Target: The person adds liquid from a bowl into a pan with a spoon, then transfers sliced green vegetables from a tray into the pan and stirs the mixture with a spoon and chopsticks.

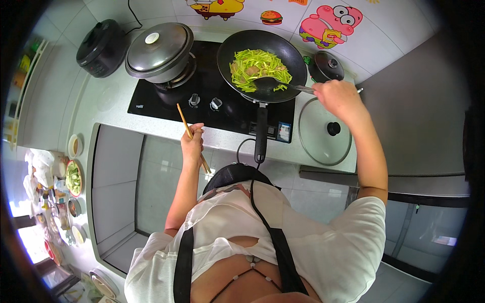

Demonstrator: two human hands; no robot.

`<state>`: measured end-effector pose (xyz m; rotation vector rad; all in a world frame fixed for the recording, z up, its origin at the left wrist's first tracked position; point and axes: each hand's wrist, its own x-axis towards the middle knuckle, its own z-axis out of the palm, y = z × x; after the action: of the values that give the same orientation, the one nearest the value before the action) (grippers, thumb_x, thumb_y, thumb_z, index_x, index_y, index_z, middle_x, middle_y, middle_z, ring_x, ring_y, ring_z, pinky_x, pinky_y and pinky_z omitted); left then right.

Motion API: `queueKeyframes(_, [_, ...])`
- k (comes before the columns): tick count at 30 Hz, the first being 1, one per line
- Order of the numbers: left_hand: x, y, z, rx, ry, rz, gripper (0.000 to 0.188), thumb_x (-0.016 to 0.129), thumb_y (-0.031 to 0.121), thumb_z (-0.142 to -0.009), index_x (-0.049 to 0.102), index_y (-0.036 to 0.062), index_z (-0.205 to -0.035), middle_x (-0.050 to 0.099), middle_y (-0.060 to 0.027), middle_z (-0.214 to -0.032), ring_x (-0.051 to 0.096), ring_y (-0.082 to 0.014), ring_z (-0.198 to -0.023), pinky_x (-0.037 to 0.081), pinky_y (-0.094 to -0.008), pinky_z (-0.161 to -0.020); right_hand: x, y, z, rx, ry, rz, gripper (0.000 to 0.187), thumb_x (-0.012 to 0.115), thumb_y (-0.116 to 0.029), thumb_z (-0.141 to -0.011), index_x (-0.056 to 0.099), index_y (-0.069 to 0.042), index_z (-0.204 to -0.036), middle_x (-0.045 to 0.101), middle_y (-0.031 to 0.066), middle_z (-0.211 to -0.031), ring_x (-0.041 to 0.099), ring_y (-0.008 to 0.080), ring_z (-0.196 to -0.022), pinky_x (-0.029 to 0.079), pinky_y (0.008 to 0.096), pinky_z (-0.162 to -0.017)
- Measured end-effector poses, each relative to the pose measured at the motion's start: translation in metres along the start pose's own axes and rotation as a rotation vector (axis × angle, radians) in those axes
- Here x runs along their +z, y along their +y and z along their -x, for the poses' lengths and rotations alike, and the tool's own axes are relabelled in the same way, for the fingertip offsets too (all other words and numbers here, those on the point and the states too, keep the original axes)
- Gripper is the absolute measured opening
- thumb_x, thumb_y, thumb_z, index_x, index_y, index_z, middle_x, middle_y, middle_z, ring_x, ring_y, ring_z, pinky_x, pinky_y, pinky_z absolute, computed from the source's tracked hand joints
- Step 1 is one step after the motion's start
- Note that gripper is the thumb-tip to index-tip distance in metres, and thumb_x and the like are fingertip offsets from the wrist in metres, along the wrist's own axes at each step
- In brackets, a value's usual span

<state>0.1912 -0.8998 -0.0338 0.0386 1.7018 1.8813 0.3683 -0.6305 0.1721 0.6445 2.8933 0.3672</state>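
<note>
A black wok (294,50) stands on the right side of the black gas hob (166,108), its long handle (261,134) pointing toward me. Inside it lie cut green vegetable strips (260,61) with some pale brown pieces among them. My right hand (336,98) is closed round the handle of a metal spatula (303,89); the spatula's head rests in the wok at the near edge of the vegetables. In front of the hob, my left hand (192,144) grips a pair of wooden chopsticks (183,115), held slanted and away from the wok.
A lidded metal pot (157,58) sits on the left burner, beside a black rice cooker (100,49). A glass lid (316,139) lies right of the wok handle, with a small dark lidded pot (323,68) behind it. Several dishes, including a plate of greens (74,178), line the left counter.
</note>
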Motion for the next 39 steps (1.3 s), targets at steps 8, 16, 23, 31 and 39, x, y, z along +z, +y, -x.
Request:
queueKeyframes(8, [0.0, -0.002, -0.001, 0.007, 0.017, 0.013, 0.015, 0.049, 0.008, -0.083, 0.056, 0.0037, -0.095, 0.05, 0.0012, -0.076, 0.034, -0.0025, -0.045, 0.025, -0.0172, -0.039, -0.025, 0.013, -0.013, -0.101, 0.007, -0.266, 0.018, 0.052, -0.027, -0.08, 0.064, -0.013, -0.084, 0.061, 0.0117, -0.075, 0.059, 0.0309, -0.072, 0.047, 0.0405, -0.065])
queueKeyframes(16, [-0.001, 0.001, -0.002, 0.013, 0.019, 0.026, 0.015, 0.049, 0.008, -0.083, 0.056, 0.0038, -0.096, 0.05, 0.001, -0.076, 0.034, -0.002, -0.045, 0.024, -0.0167, -0.037, 0.007, 0.021, -0.038, 0.043, 0.055, -0.167, 0.02, 0.056, -0.027, -0.078, 0.065, -0.013, -0.09, 0.063, 0.0097, -0.077, 0.059, 0.0281, -0.074, 0.046, 0.0383, -0.066])
queueKeyframes(23, [-0.001, 0.0, -0.003, 0.004, 0.025, 0.011, 0.016, 0.048, 0.008, -0.083, 0.057, 0.0043, -0.096, 0.049, 0.0021, -0.074, 0.034, -0.0019, -0.045, 0.025, -0.0161, -0.037, -0.039, 0.034, -0.006, 0.074, 0.033, -0.251, 0.017, 0.061, -0.025, -0.073, 0.067, -0.014, -0.084, 0.063, 0.0054, -0.074, 0.059, 0.0235, -0.069, 0.046, 0.0343, -0.063])
queueKeyframes(31, [0.004, -0.003, -0.008, 0.012, -0.013, 0.02, 0.014, 0.05, 0.008, -0.083, 0.057, 0.0045, -0.095, 0.049, 0.003, -0.072, 0.034, -0.0019, -0.044, 0.025, -0.0162, -0.037, -0.007, 0.005, 0.002, -0.022, 0.015, -0.015, 0.018, 0.062, -0.022, -0.073, 0.065, -0.014, -0.089, 0.062, 0.0071, -0.07, 0.059, 0.0251, -0.067, 0.046, 0.0345, -0.059])
queueKeyframes(39, [0.001, 0.001, -0.007, 0.013, 0.011, 0.043, 0.014, 0.05, 0.008, -0.083, 0.057, 0.0051, -0.095, 0.049, 0.0029, -0.072, 0.034, -0.0017, -0.045, 0.024, -0.0163, -0.038, -0.007, 0.008, 0.03, -0.023, 0.078, -0.264, 0.022, 0.059, -0.019, -0.075, 0.064, -0.015, -0.096, 0.06, 0.0102, -0.068, 0.059, 0.0271, -0.068, 0.046, 0.0365, -0.059])
